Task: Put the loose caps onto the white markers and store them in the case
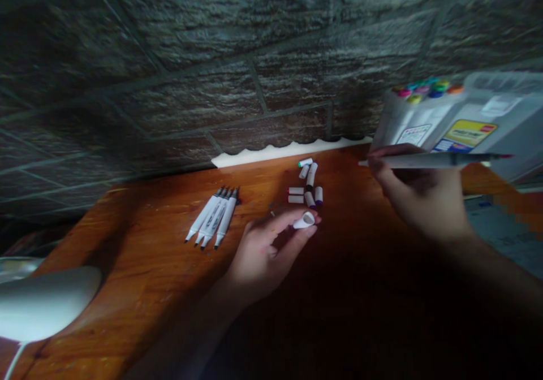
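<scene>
Wall [169,69] dark grey-brown, brick pattern. Desk [139,255] orange-brown wood grain. Markers [212,216] white. Cap [304,220] in my left hand [265,250] white; loose caps [296,191] white, banded red, purple, green — marker ends [435,93] multicoloured.

The left hand [265,258] and right hand [418,196] are seen bare, with slim fingers and short nails; faint smudges [263,250] are marked on the left hand; the left forearm [190,335] and right forearm [487,261] are lost in shadow.

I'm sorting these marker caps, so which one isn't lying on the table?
The white cap pinched in the left hand; the other caps lie clustered on the wooden table.
</scene>
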The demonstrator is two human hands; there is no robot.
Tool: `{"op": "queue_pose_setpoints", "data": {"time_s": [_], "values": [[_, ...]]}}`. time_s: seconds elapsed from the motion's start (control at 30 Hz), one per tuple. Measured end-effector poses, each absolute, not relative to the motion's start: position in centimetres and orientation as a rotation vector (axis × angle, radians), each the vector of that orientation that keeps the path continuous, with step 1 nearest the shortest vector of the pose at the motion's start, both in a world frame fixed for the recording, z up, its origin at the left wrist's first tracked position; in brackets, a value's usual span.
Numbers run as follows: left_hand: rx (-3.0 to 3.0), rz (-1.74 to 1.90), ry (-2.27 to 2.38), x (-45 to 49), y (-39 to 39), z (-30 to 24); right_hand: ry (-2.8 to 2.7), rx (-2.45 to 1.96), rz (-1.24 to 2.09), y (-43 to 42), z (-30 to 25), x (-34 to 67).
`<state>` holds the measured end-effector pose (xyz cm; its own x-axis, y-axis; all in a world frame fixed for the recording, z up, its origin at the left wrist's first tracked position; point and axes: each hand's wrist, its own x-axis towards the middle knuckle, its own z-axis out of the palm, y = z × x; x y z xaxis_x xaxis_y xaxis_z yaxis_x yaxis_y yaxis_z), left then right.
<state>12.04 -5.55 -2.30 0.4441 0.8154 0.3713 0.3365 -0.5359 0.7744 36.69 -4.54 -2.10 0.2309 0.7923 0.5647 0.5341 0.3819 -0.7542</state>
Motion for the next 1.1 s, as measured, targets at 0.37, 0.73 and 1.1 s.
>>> {"op": "queue_pose_setpoints", "data": {"time_s": [0.37,0.73,1.1], "values": [[2.184,0.885,0.953,11.7,-5.2,-2.2,-1.542,-1.037,0.52,-7.7,-1.0,32.1],[2.243,0.786,0.997,12.0,-5.4,-2.1,-1.617,-1.024,0.632,-8.1,0.2,32.2],[2.349,0.782,0.903,11.9,-5.1,-2.0,-1.827,-1.014,0.767,-7.9,-1.0,32.3]]}}
